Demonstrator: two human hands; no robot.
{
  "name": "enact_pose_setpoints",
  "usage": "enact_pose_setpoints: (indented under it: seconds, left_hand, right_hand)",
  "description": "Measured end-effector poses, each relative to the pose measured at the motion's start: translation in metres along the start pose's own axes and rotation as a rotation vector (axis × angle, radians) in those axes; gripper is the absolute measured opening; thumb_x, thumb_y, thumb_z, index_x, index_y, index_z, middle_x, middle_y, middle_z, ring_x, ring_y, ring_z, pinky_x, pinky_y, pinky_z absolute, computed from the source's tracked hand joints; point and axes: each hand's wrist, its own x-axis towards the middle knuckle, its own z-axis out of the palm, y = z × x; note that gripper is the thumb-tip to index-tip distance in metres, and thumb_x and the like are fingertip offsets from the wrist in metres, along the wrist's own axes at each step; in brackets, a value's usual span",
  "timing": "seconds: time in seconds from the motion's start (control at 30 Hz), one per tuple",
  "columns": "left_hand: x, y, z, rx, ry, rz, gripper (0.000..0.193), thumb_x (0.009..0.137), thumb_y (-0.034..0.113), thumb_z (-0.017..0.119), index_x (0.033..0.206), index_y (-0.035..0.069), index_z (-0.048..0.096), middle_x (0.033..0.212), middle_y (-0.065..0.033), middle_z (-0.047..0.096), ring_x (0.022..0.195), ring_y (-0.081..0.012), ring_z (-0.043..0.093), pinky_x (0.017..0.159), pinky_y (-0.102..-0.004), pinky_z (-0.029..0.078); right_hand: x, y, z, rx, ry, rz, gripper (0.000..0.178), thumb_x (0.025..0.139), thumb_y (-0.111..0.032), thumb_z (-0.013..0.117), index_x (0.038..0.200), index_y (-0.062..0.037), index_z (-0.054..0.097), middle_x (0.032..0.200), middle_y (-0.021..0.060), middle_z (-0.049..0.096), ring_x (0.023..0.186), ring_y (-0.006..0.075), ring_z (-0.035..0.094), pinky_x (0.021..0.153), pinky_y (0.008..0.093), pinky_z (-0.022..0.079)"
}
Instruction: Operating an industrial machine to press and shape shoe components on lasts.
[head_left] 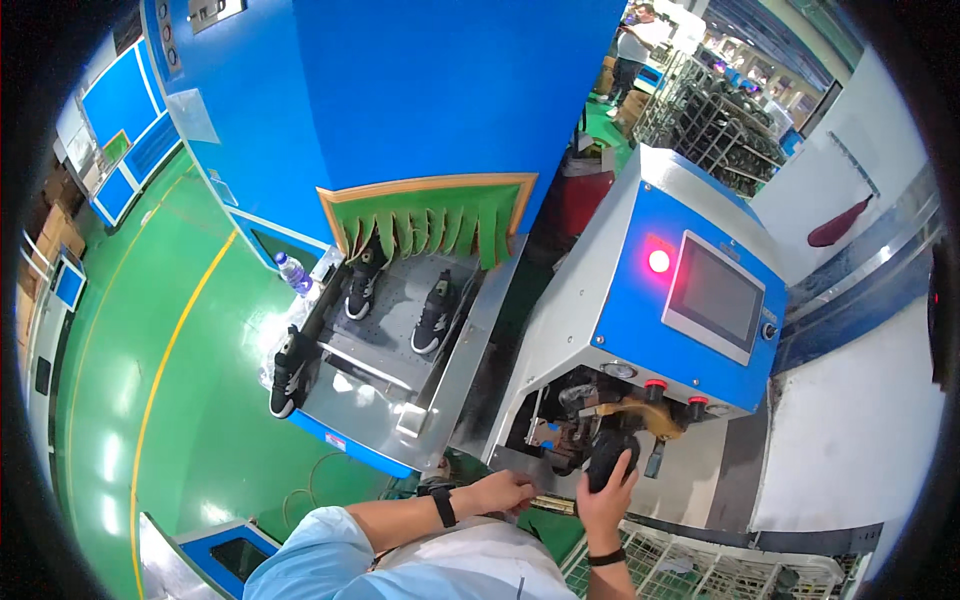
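My right hand (pixel 605 500) is wrapped round a black shoe (pixel 608 452), fingers on one side and thumb on the other. The shoe is at the working opening of a blue and grey machine (pixel 560 340), beside a tan curved part (pixel 640 412) and metal clamp parts (pixel 557 440). Whether the shoe touches them I cannot tell. My left hand (pixel 503 492) is in front of my body, its fingers curled together; what they hold, if anything, is hidden.
Two black-and-white sneakers (pixel 432 318) (pixel 360 292) stand on a conveyor (pixel 395 285) below a green fringed curtain (pixel 420 222). Another sneaker (pixel 287 375) is at its left edge, near a bottle (pixel 293 272). The machine carries a lit red lamp (pixel 658 261), screen (pixel 715 295) and red-ringed buttons (pixel 655 390). A wire rack (pixel 690 570) stands lower right; a person (pixel 632 50) is far off.
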Motion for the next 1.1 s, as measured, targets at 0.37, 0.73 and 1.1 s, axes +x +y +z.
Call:
enact_pose_setpoints:
  seconds: [0.37, 0.73, 1.1]
  left_hand:
    - [0.014, -0.046, 0.038, -0.68, -0.586, -0.667, 0.059, 0.091, 0.07, 0.054, 0.103, 0.013, 0.066, 0.093, -0.0074, 0.071, 0.073, -0.0178, 0.067, 0.068, -0.0308, 0.057]
    - [-0.024, -0.028, 0.003, -0.452, -0.058, -0.32, 0.042, 0.097, 0.026, 0.055, 0.131, 0.0, 0.057, 0.12, -0.0074, 0.067, 0.108, -0.022, 0.064, 0.093, -0.0386, 0.053]
    - [-0.039, 0.043, 0.117, 0.194, -0.024, -0.213, 0.059, 0.097, 0.034, 0.065, 0.141, -0.003, 0.051, 0.136, -0.0133, 0.059, 0.121, -0.0249, 0.056, 0.101, -0.0355, 0.044]
  right_hand:
    - [-0.098, -0.033, -0.078, 0.414, -0.525, 0.227, 0.073, 0.088, -0.029, 0.074, 0.15, -0.0066, 0.043, 0.12, 0.0218, 0.059, 0.103, 0.0347, 0.066, 0.084, 0.0419, 0.054]
    - [-0.052, 0.018, -0.027, 1.383, 0.081, 0.501, 0.08, 0.085, -0.019, 0.078, 0.151, 0.0017, 0.039, 0.147, 0.0169, 0.052, 0.132, 0.0258, 0.052, 0.111, 0.035, 0.04]
    - [-0.262, 0.23, -0.369, -0.075, 0.724, 1.162, 0.066, 0.086, -0.027, 0.069, 0.138, 0.0077, 0.048, 0.115, 0.0263, 0.068, 0.106, 0.0355, 0.067, 0.093, 0.0453, 0.051]
